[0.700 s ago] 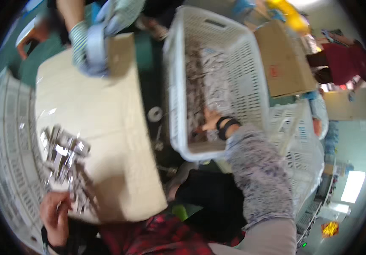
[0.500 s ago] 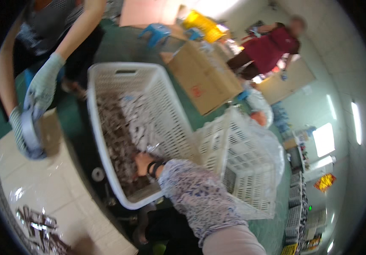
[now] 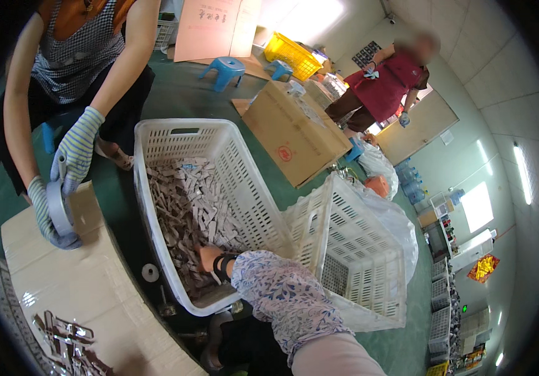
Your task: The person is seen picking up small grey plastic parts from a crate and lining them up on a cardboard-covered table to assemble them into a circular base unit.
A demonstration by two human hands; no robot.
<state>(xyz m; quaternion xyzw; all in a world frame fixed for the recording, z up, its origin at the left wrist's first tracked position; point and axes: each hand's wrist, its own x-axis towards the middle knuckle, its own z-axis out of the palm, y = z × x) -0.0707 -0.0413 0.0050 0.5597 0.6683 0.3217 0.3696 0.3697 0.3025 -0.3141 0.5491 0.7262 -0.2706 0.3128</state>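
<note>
The person's right hand [image 3: 208, 258] reaches into a white slotted plastic crate [image 3: 232, 164], buried among the flat pale pieces [image 3: 188, 210] heaped inside; how far its grip is closed cannot be told. The left hand is out of view. Since half a second ago the view has swung up, the hand staying in the crate. Across the cardboard-topped table [image 3: 75, 279], a co-worker's gloved hands [image 3: 75, 153] hold a tape roll [image 3: 58, 207].
</note>
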